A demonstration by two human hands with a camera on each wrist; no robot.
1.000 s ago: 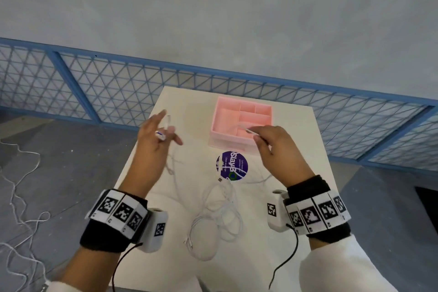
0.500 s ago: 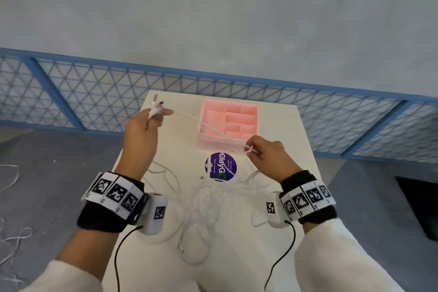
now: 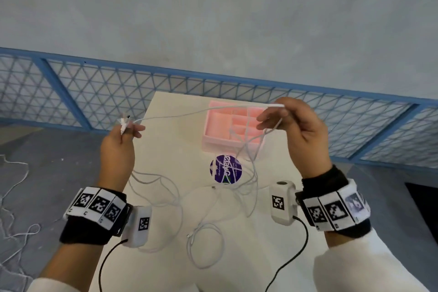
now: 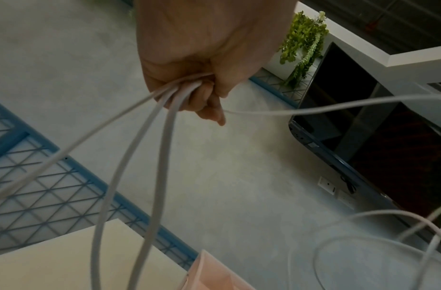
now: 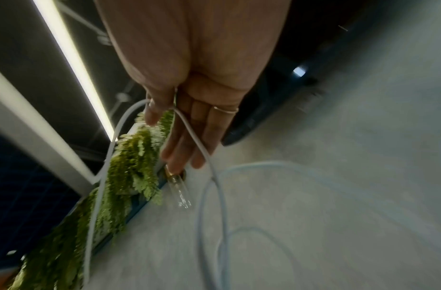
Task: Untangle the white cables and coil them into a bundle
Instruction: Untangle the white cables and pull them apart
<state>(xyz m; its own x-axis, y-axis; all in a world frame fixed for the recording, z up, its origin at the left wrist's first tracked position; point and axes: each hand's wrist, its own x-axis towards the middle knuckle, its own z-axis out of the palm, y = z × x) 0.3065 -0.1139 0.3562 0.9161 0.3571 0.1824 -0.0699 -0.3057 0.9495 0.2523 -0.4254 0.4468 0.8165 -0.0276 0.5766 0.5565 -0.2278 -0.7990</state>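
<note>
We see the left hand raised over the worktop's left edge, fingers curled round several strands of the white cables, plug ends poking out above the fist. One strand runs right to the right hand, held up over the pink tray; thumb and fingers pinch it, the other fingers fairly straight. From there more cable hangs down across the purple sticker into loose, tangled loops lying on the near middle of the worktop. A blue fence stands beyond the far edge.
</note>
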